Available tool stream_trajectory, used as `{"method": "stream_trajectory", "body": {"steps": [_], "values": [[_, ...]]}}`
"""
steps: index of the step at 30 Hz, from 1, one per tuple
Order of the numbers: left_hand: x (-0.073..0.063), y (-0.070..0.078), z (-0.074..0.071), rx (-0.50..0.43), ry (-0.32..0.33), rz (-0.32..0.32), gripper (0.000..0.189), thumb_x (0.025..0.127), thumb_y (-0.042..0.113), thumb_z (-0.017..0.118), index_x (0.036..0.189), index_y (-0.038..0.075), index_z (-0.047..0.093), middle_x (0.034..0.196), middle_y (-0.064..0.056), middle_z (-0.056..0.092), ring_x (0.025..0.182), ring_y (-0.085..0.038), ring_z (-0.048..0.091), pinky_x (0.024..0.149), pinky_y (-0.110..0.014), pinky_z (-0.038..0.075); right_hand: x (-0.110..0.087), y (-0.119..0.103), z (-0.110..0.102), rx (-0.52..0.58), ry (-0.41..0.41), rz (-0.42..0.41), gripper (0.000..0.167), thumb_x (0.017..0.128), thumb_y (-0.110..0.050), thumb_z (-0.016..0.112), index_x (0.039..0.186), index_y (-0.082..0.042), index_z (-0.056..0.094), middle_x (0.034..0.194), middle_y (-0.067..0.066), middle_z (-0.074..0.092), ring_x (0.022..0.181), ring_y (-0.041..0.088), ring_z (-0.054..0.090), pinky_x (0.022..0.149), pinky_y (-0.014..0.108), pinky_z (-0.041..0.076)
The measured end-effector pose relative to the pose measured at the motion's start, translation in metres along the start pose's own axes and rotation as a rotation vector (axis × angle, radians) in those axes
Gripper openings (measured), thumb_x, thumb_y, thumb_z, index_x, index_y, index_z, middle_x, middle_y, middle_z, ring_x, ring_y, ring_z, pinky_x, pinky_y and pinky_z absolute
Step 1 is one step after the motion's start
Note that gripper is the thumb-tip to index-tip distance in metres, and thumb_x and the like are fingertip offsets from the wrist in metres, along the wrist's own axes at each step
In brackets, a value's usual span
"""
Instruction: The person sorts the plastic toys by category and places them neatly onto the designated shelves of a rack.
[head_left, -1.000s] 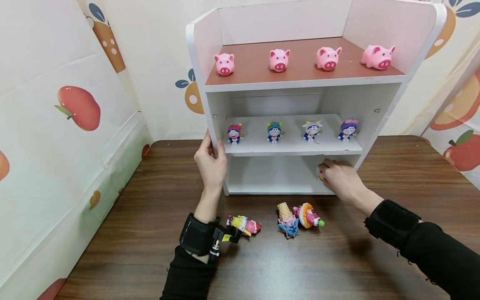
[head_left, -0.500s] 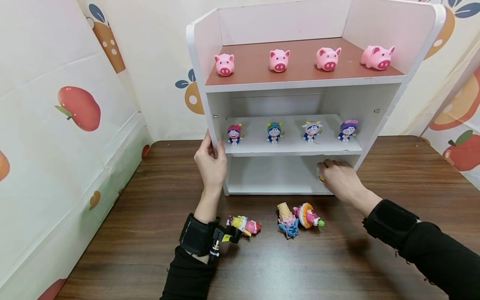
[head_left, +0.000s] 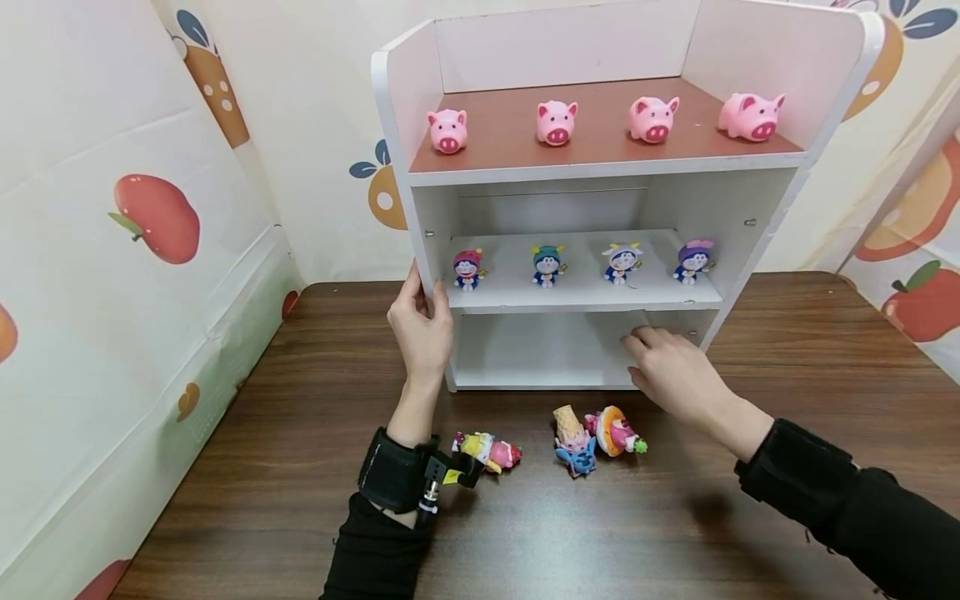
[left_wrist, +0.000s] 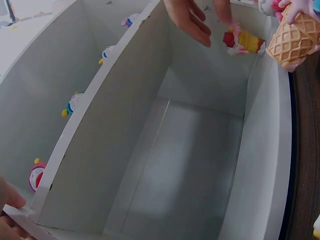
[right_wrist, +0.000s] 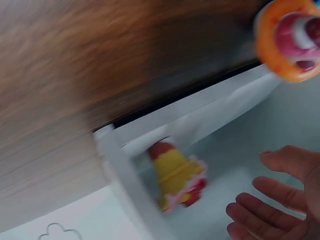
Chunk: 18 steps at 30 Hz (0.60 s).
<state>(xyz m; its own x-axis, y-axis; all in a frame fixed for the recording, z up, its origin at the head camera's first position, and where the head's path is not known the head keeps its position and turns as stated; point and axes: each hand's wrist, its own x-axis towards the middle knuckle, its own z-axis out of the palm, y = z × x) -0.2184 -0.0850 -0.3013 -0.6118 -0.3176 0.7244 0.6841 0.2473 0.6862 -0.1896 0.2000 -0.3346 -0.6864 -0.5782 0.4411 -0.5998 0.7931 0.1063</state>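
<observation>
A white three-tier shelf unit (head_left: 585, 308) stands on the wooden table. My left hand (head_left: 422, 337) grips the edge of its left side panel between thumb and fingers. At the right end of the bottom tier stands a small figurine (right_wrist: 177, 175) in yellow with pink and red trim; in the head view my right hand hides it. That right hand (head_left: 678, 371) is just apart from the figurine, with extended fingers and nothing in them. Below the unit lie an ice-cream-cone figurine (head_left: 575, 442) and an orange-ringed figurine (head_left: 617, 432), touching or nearly so.
Several pink toy pigs (head_left: 556, 123) line the top tier. Several blue figurines in animal hats (head_left: 547, 267) stand along the middle tier. By my left wrist a yellow-and-pink figurine (head_left: 487, 451) lies on the table (head_left: 600, 533).
My right hand has let go of the figurine on the bottom tier, and its fingers have spread and moved slightly left. My left hand has stayed on the side panel.
</observation>
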Motion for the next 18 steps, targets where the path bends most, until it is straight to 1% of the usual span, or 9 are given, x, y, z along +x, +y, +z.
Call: {"method": "stream_trajectory", "body": {"steps": [4, 6, 9, 11, 15, 18], "values": [[0.000, 0.000, 0.000, 0.003, 0.004, 0.002, 0.038, 0.083, -0.011, 0.048, 0.121, -0.011, 0.048, 0.117, -0.022, 0.053, 0.106, -0.021, 0.052, 0.086, -0.035, 0.042, -0.002, -0.014, -0.006, 0.036, 0.009, -0.019, 0.029, 0.067, -0.004, 0.072, 0.092, 0.007, 0.061, 0.086, 0.017, 0.058, 0.079, 0.031, 0.055, 0.069, 0.042, 0.047], [0.001, -0.001, 0.000, 0.008, 0.006, 0.003, 0.038, 0.083, -0.011, 0.048, 0.121, -0.011, 0.048, 0.116, -0.022, 0.053, 0.105, -0.021, 0.052, 0.086, -0.034, 0.042, -0.003, -0.020, -0.008, 0.057, 0.013, -0.024, 0.029, 0.067, -0.005, 0.073, 0.091, 0.006, 0.061, 0.085, 0.015, 0.058, 0.078, 0.029, 0.056, 0.069, 0.041, 0.048], [0.001, -0.001, -0.001, 0.012, 0.007, 0.003, 0.038, 0.083, -0.011, 0.048, 0.121, -0.011, 0.048, 0.116, -0.022, 0.053, 0.105, -0.020, 0.052, 0.086, -0.034, 0.042, -0.007, -0.029, -0.011, 0.098, 0.014, -0.008, 0.028, 0.069, -0.007, 0.072, 0.092, 0.004, 0.062, 0.085, 0.013, 0.059, 0.075, 0.026, 0.057, 0.066, 0.039, 0.049], [0.001, 0.000, -0.001, 0.008, 0.006, 0.000, 0.038, 0.083, -0.011, 0.048, 0.121, -0.011, 0.048, 0.116, -0.022, 0.053, 0.105, -0.021, 0.052, 0.086, -0.035, 0.042, -0.010, -0.035, -0.012, 0.131, 0.006, 0.014, 0.028, 0.070, -0.009, 0.072, 0.094, 0.003, 0.062, 0.084, 0.011, 0.060, 0.072, 0.024, 0.058, 0.062, 0.037, 0.050], [0.000, 0.001, -0.001, 0.000, 0.000, -0.002, 0.038, 0.083, -0.011, 0.048, 0.121, -0.011, 0.047, 0.117, -0.022, 0.053, 0.106, -0.022, 0.051, 0.086, -0.036, 0.042, -0.021, -0.044, -0.015, 0.180, -0.033, 0.083, 0.025, 0.073, -0.013, 0.071, 0.093, -0.001, 0.062, 0.080, 0.006, 0.060, 0.065, 0.018, 0.058, 0.053, 0.033, 0.049], [0.001, 0.001, 0.000, -0.007, 0.000, -0.003, 0.038, 0.083, -0.011, 0.048, 0.121, -0.011, 0.047, 0.117, -0.023, 0.052, 0.107, -0.022, 0.051, 0.087, -0.036, 0.041, -0.028, -0.049, -0.018, 0.200, -0.076, 0.142, 0.023, 0.074, -0.015, 0.069, 0.091, -0.002, 0.062, 0.081, 0.005, 0.061, 0.065, 0.019, 0.059, 0.052, 0.035, 0.048]]}}
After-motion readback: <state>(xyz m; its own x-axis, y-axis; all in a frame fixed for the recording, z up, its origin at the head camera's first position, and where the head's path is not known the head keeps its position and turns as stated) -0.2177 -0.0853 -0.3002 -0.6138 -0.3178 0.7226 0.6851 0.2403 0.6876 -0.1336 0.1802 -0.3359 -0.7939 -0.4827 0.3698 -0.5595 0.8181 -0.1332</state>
